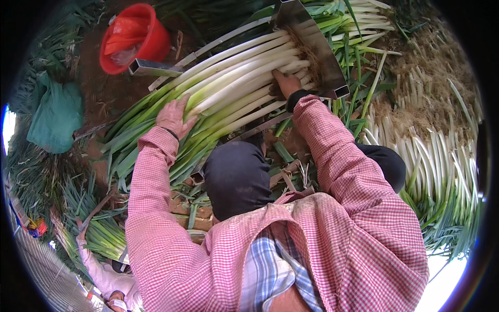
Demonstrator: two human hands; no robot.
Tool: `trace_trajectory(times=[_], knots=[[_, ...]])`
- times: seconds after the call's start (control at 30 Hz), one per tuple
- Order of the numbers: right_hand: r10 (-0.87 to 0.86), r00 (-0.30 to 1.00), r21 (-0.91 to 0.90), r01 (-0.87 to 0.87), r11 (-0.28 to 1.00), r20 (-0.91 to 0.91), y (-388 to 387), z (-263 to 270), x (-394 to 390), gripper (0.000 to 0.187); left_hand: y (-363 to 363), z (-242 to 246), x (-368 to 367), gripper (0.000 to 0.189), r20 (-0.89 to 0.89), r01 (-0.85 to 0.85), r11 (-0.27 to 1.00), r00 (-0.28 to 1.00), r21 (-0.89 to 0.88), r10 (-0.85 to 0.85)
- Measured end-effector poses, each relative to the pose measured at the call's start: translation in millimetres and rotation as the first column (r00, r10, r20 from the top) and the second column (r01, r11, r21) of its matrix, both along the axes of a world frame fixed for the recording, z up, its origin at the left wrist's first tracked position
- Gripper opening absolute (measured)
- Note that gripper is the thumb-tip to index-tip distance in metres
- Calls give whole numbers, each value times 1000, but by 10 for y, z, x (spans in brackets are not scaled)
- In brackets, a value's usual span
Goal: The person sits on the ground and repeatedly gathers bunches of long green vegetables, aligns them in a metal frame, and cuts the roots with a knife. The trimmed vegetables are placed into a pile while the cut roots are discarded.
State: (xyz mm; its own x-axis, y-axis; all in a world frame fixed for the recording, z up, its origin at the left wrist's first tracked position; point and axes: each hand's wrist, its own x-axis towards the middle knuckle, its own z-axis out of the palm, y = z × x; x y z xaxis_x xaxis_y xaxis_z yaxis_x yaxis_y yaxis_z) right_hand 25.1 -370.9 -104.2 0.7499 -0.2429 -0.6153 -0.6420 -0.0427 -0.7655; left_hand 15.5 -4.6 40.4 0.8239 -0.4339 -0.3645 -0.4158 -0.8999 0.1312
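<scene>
A row of long green onions (241, 74) lies across a metal frame (179, 68) in front of me, the roots against an upright metal plate (327, 50) at the right end. My left hand (176, 116) rests on the stalks where white turns to green, its fingers spread over them. Near the root end, my right hand (286, 84) touches the white stalks, thumb on top; its other fingers are partly hidden, so its grip cannot be told. The green leaves (132, 132) hang over the frame's left end.
A red bucket (160, 43) with plastic inside stands beyond the frame. A green plastic bag (58, 117) lies at left. More onions (432, 163) are heaped at right, others (362, 23) behind the plate. A co-worker (113, 280) is at lower left.
</scene>
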Motion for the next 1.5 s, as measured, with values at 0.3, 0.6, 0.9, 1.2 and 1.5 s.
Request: trace_trajectory(times=[0.3, 0.6, 0.9, 1.2, 1.5], knots=[[296, 855, -267, -193, 944, 426, 503, 1302, -325, 28, 183, 255, 242, 54, 310, -34, 999, 950, -16, 38], [745, 583, -914, -11, 406, 324, 603, 800, 675, 46, 235, -650, 698, 57, 527, 111, 981, 850, -161, -9], [776, 549, -898, -98, 429, 310, 623, 700, 606, 41, 579, -144, 571, 68, 166, -288, 924, 954, 251, 252], [762, 643, -953, -174, 248, 81, 749, 450, 766, 62, 832, -274, 842, 68, 91, -89, 984, 993, 152, 76], [749, 643, -972, -33, 234, 159, 681, 339, 799, 55, -231, 394, -262, 88, -98, -84, 889, 985, 450, 143]])
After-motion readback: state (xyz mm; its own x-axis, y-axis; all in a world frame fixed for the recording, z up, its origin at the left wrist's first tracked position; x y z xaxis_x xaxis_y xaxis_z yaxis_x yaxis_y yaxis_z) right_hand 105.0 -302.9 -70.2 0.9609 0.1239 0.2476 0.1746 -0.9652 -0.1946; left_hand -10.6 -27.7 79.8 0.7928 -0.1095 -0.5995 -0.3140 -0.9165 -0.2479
